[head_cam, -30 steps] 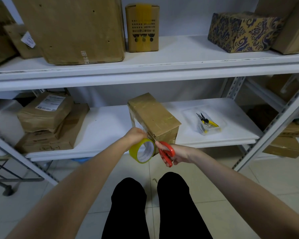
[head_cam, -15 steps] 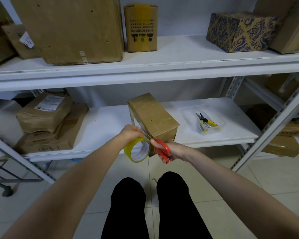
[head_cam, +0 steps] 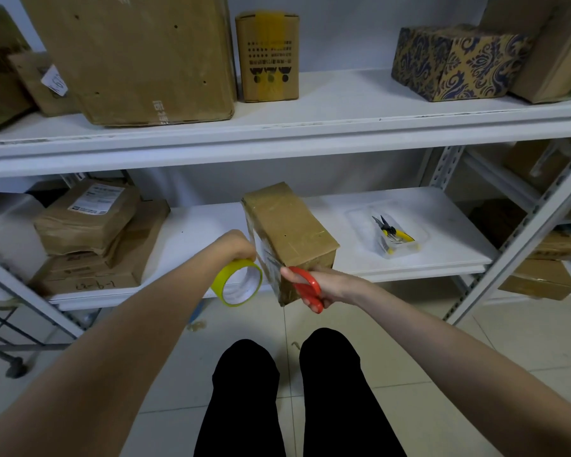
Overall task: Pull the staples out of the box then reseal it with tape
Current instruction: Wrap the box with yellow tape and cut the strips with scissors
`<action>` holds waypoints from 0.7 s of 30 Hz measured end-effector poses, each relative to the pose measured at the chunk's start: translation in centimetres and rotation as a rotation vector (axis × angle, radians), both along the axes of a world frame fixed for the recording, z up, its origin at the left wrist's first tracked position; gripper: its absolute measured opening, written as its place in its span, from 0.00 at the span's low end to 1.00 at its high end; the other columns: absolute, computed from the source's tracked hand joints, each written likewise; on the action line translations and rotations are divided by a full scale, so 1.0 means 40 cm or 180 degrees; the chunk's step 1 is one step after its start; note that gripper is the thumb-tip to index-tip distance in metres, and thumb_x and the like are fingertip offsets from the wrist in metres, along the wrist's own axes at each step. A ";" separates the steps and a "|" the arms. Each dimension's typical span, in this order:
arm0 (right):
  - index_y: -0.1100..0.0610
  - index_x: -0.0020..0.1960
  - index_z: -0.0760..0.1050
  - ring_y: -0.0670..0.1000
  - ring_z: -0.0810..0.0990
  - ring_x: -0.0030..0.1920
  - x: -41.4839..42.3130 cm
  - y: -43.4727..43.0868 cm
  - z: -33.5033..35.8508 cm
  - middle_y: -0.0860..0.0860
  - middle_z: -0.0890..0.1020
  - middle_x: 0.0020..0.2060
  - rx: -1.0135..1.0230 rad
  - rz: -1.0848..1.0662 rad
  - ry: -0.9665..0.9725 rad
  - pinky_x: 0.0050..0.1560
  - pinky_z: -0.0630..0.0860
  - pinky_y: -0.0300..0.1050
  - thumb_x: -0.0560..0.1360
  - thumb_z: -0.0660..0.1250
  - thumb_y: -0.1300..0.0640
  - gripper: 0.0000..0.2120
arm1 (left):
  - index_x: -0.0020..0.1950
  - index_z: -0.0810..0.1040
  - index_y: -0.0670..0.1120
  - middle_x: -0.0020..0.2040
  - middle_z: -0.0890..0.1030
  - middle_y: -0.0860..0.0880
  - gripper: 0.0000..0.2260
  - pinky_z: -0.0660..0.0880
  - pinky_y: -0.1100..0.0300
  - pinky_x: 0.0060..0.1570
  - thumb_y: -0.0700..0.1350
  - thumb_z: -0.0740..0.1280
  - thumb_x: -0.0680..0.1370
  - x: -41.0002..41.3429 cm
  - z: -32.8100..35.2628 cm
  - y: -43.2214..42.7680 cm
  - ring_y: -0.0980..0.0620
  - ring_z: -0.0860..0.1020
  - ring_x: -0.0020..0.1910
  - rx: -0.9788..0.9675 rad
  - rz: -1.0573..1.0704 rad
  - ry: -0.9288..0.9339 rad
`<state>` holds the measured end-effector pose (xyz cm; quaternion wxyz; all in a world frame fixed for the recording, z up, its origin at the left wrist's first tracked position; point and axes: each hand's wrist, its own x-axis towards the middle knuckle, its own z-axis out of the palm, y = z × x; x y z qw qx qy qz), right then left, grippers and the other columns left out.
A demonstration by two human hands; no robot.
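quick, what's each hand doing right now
Left hand: closed on the yellow tape roll.
Right hand: closed on the red-handled scissors, beside the cardboard box.

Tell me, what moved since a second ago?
Not much. The left hand drew the yellow tape roll a little to the left, away from the box. The right hand with the red scissors slid up against the box's near end. Both kept their grip; nothing was picked up or let go. The box, the pliers in their clear tray and the other parcels stayed put.
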<state>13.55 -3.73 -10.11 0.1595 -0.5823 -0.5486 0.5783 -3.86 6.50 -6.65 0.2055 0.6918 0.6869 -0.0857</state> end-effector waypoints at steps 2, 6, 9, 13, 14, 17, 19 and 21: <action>0.55 0.35 0.63 0.49 0.71 0.26 -0.012 0.002 0.008 0.53 0.69 0.28 -0.0408 0.0312 -0.0056 0.31 0.59 0.41 0.73 0.52 0.28 0.29 | 0.35 0.70 0.45 0.34 0.69 0.48 0.12 0.65 0.62 0.29 0.47 0.65 0.76 0.003 0.010 0.001 0.51 0.70 0.33 0.0039 -0.0038 0.0005; 0.57 0.38 0.68 0.50 0.77 0.30 -0.005 0.004 0.023 0.53 0.75 0.31 -0.0823 0.0602 0.0083 0.32 0.65 0.40 0.68 0.52 0.24 0.34 | 0.35 0.70 0.44 0.35 0.70 0.48 0.11 0.64 0.62 0.27 0.45 0.65 0.76 -0.003 0.018 0.002 0.53 0.68 0.30 0.0093 -0.0087 -0.0061; 0.57 0.41 0.70 0.52 0.80 0.32 0.015 0.011 0.030 0.54 0.77 0.34 -0.0831 0.0605 0.0290 0.31 0.71 0.39 0.67 0.53 0.23 0.35 | 0.39 0.73 0.42 0.35 0.72 0.46 0.07 0.69 0.60 0.32 0.42 0.66 0.75 -0.005 0.029 -0.006 0.50 0.71 0.31 0.0022 0.0063 -0.0633; 0.54 0.40 0.68 0.49 0.74 0.30 0.016 0.013 0.035 0.51 0.74 0.32 -0.0614 0.0501 0.0010 0.31 0.64 0.39 0.64 0.57 0.24 0.32 | 0.42 0.77 0.42 0.36 0.74 0.46 0.02 0.69 0.62 0.30 0.38 0.66 0.74 -0.004 0.036 -0.027 0.51 0.72 0.33 0.0010 -0.0009 -0.1516; 0.53 0.39 0.66 0.48 0.71 0.30 0.015 0.016 0.034 0.50 0.72 0.31 -0.0490 0.0437 -0.0178 0.31 0.60 0.40 0.63 0.59 0.24 0.31 | 0.39 0.77 0.43 0.37 0.75 0.47 0.05 0.70 0.62 0.32 0.36 0.65 0.75 -0.009 0.029 -0.027 0.51 0.73 0.36 0.0116 -0.0044 -0.1723; 0.52 0.41 0.65 0.47 0.65 0.30 0.023 0.028 0.039 0.48 0.67 0.31 -0.0214 0.0274 -0.0462 0.32 0.57 0.41 0.60 0.62 0.22 0.33 | 0.33 0.75 0.48 0.40 0.79 0.49 0.13 0.73 0.60 0.45 0.33 0.64 0.74 -0.033 0.009 -0.022 0.49 0.76 0.46 0.0518 -0.0187 -0.1868; 0.51 0.47 0.68 0.47 0.64 0.31 0.039 0.033 0.055 0.48 0.67 0.32 -0.0148 0.0373 -0.0570 0.32 0.58 0.39 0.63 0.61 0.23 0.32 | 0.32 0.74 0.51 0.47 0.82 0.49 0.13 0.74 0.58 0.52 0.36 0.63 0.73 -0.048 0.005 -0.012 0.49 0.78 0.50 0.0955 -0.0563 -0.1333; 0.46 0.46 0.68 0.47 0.65 0.33 0.048 0.033 0.079 0.46 0.67 0.33 0.0105 0.0587 -0.0950 0.34 0.62 0.38 0.73 0.59 0.30 0.18 | 0.32 0.71 0.54 0.59 0.81 0.51 0.12 0.75 0.55 0.54 0.40 0.63 0.73 -0.044 0.017 -0.002 0.49 0.77 0.57 0.1277 -0.1153 -0.0797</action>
